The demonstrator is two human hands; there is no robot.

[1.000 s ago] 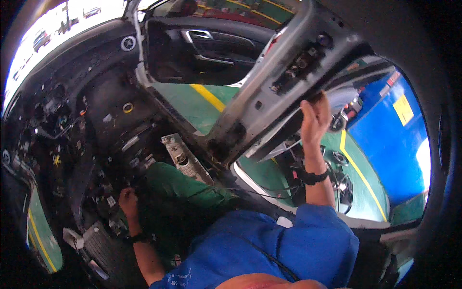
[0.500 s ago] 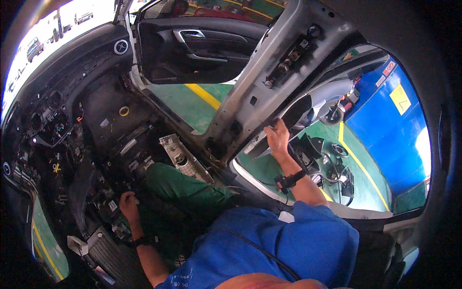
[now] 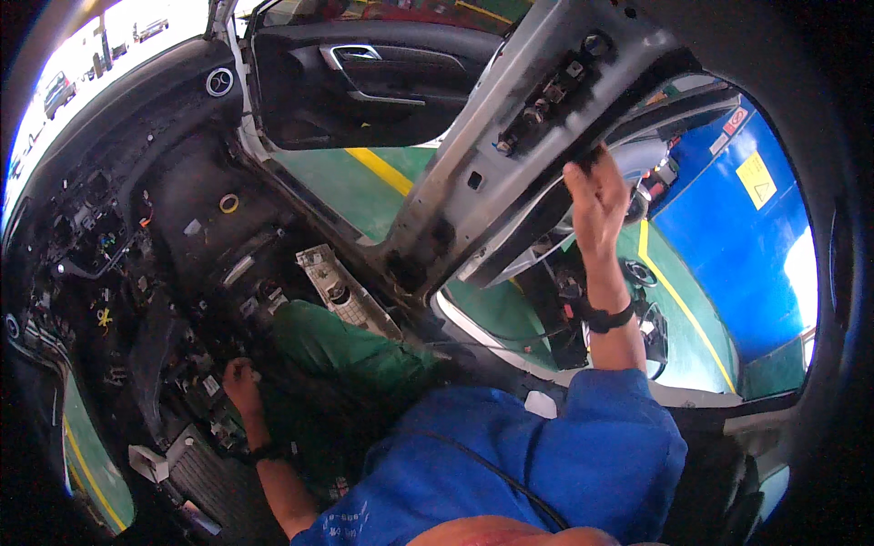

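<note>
My right hand (image 3: 599, 207) is raised with fingers and thumb apart, beside the pale metal door pillar (image 3: 510, 168) and in front of the partly open rear door (image 3: 523, 259). Nothing shows in it; whether its fingertips touch the door is unclear. Low on the left, my left hand (image 3: 242, 387) is closed with bent fingers above exposed console parts (image 3: 209, 382). Anything in those fingers is too small to make out. A long, light plastic trim panel (image 3: 344, 287) lies inside up beside my green-trousered knee (image 3: 346, 341).
The stripped dashboard (image 3: 100, 205) with loose wires curves along the left. A yellow tape roll (image 3: 228, 204) lies on the dark footwell floor. The front door (image 3: 382, 77) stands open. Outside are dark loose parts (image 3: 555, 300), a blue panel (image 3: 719, 237) and a green floor (image 3: 341, 196).
My right hand has moved up and to the right, from the lower pillar edge to higher beside the rear door. The left hand has hardly moved. The view has shifted slightly.
</note>
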